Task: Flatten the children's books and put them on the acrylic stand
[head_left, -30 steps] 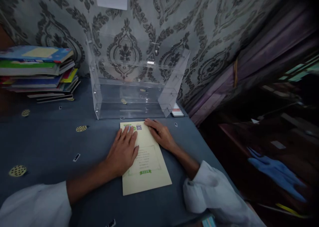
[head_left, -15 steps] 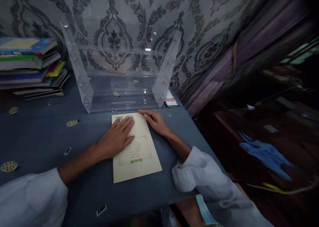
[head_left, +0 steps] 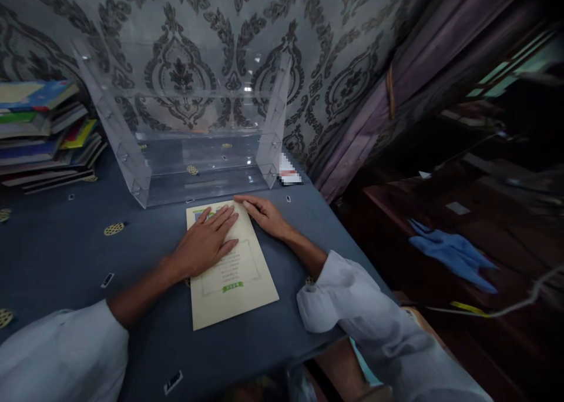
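1. In the head view, the booklet (head_left: pixel 233 267) lay flat on the dark surface (head_left: pixel 150 343), its printed cover facing up. It sat ahead of the wearer and just before the clear stand (head_left: pixel 273 126), within easy reach of the 2 hands.

2. The left hand (head_left: pixel 207 242) rested palm down across the booklet's far left part, its fingers extended and slightly apart. It gripped nothing; spread like that, it probably pressed the cover flat and checked any sliding.

3. The right hand (head_left: pixel 265 217) was at the booklet's far right corner, fingers long and close together, the foremost fingertips at the edge. Whether the thumb pinched the paper I could not tell; the pose seemed suited to steadying or squaring that corner.

4. The stand stood upright against the patterned wall (head_left: pixel 180 67), perhaps for backing, with its shelves facing the wearer.

5. A stack of books (head_left: pixel 39 131) lay left of the stand, well apart from the hands, which left the booklet elbow room.

6. A blurred-out white item (head_left: pixel 289 173) sat just beside the stand's right foot, too masked to identify.
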Motion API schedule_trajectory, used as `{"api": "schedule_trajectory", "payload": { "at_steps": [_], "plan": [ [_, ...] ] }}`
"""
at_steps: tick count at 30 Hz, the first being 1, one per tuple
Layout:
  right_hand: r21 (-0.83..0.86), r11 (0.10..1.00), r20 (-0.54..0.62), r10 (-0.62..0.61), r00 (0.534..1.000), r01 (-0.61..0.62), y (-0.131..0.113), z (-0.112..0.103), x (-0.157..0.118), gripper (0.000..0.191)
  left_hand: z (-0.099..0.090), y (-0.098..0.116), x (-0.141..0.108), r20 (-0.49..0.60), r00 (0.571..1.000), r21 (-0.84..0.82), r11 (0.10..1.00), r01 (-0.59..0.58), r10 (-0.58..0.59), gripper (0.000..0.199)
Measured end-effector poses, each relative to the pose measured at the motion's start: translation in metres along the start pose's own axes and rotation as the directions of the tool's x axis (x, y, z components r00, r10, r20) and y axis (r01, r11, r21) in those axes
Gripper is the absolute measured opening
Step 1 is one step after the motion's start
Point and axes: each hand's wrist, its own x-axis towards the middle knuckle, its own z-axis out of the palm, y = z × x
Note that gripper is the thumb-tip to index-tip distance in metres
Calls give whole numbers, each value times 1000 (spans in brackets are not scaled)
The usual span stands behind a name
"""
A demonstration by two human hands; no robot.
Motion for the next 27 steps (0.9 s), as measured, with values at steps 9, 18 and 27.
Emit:
{"api": "schedule_trajectory", "payload": {
  "at_steps": [9, 18, 27],
  "plan": [
    [38, 998, -2, 47, 999, -46, -4, -3, -2, 57, -1, 2, 1, -6, 1000, -4, 1000, 11, -11, 64],
    [73, 995, -2, 65, 998, -65, -3, -1, -1, 64, -1, 1, -1, -31, 999, -40, 999, 10, -12, 61],
    [65, 997, 3, 30, 1000, -30, -4, -1, 0, 62, -5, -2, 0, 34, 999, -34, 999, -8, 9, 63]
  ]
}}
